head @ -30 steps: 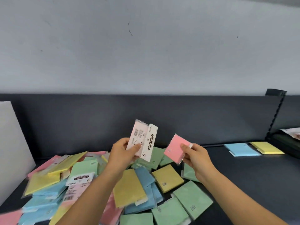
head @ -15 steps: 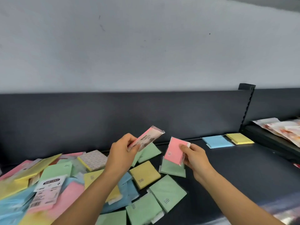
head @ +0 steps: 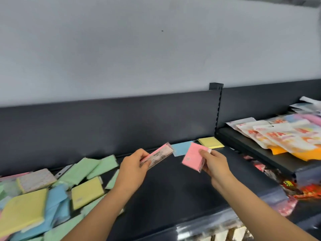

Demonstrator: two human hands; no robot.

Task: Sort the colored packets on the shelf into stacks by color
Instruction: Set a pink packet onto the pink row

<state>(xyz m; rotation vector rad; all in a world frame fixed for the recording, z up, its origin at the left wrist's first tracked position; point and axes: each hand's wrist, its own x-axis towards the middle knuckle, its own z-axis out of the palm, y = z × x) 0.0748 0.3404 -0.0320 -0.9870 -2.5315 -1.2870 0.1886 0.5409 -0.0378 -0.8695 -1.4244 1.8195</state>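
I see the left hand [head: 133, 169] held above the shelf [head: 173, 188], and it pinches a labelled packet [head: 159, 154] by its lower left end. The thumb lies on the printed face and the other fingers [head: 139, 153] are curled behind it. The packet points up and to the right, its pink edge on top, and most of it sticks out beyond the fingertips.

The right hand [head: 215, 164] grips a plain pink packet [head: 193, 158] by its right edge, the thumb on the front and the rest of the fingers behind. The packet hangs to the left of the hand and is tilted. The two packets are near each other but apart.

Behind them, against the back panel, a blue packet [head: 181, 147] and a yellow packet [head: 211, 142] lie flat, side by side. A mixed pile [head: 52, 197] of green, yellow, blue and pink packets covers the left part of the shelf. On the next shelf to the right lie printed bags [head: 286, 136].
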